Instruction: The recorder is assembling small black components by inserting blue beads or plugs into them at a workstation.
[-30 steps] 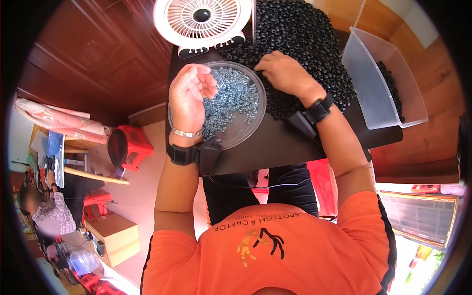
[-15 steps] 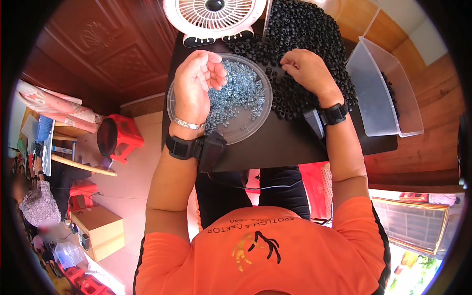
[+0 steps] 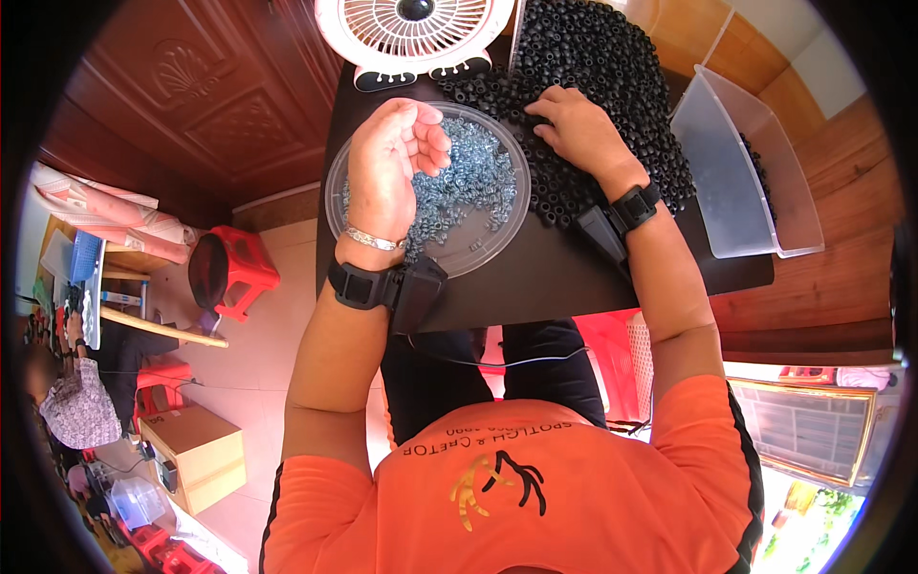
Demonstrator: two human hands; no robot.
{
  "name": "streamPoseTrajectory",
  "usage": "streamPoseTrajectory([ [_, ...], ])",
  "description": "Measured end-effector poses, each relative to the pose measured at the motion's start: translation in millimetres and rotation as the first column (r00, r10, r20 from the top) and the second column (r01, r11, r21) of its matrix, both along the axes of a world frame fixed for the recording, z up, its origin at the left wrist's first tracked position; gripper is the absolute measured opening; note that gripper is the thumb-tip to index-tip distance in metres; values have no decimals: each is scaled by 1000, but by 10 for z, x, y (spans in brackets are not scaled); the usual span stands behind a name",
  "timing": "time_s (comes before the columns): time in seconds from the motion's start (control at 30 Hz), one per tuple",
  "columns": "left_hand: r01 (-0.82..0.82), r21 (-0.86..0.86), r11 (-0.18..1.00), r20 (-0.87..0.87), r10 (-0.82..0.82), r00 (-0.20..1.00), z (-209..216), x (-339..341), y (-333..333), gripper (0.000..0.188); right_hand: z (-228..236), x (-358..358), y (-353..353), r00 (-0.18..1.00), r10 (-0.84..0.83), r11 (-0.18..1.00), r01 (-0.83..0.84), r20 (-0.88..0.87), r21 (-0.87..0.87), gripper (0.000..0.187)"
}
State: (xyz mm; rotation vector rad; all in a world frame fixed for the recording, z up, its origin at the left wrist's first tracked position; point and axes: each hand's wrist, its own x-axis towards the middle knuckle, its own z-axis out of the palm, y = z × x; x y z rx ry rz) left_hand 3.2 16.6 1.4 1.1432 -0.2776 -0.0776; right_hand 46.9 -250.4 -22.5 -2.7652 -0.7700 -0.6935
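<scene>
My left hand (image 3: 394,148) is above the left side of a round clear tray (image 3: 470,256), palm turned up and fingers curled in. Whatever lies inside those fingers, if anything, is too small to make out. Many small clear bluish plastic pieces (image 3: 469,182) are heaped in the tray. To the right, my right hand (image 3: 580,129) reaches over a big spread of small black ring-like caps (image 3: 598,53), with thumb and forefinger apart. Its fingertips are close to the caps at the left edge of the pile; no piece shows between them.
A white and pink fan (image 3: 416,38) stands at the far left of the dark table (image 3: 516,298). A translucent bin (image 3: 732,182) with some black caps sits at the right edge. On the floor to the left are a red stool (image 3: 244,273) and a cardboard box (image 3: 199,459).
My right hand has moved a little left and away from me, and its thumb and forefinger have spread apart. My left hand has shifted slightly to the right, still curled.
</scene>
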Motion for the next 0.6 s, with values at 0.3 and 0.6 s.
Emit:
streamPoseTrajectory([
  [0.3,31,28,999,-14,-30,999,20,-25,-29,28,71,-15,-120,975,-146,984,126,-167,-122,15],
  [0.6,214,158,964,-54,-208,977,27,-115,-178,32,625,-584,517,942,335,769,-257,-27,585,38],
])
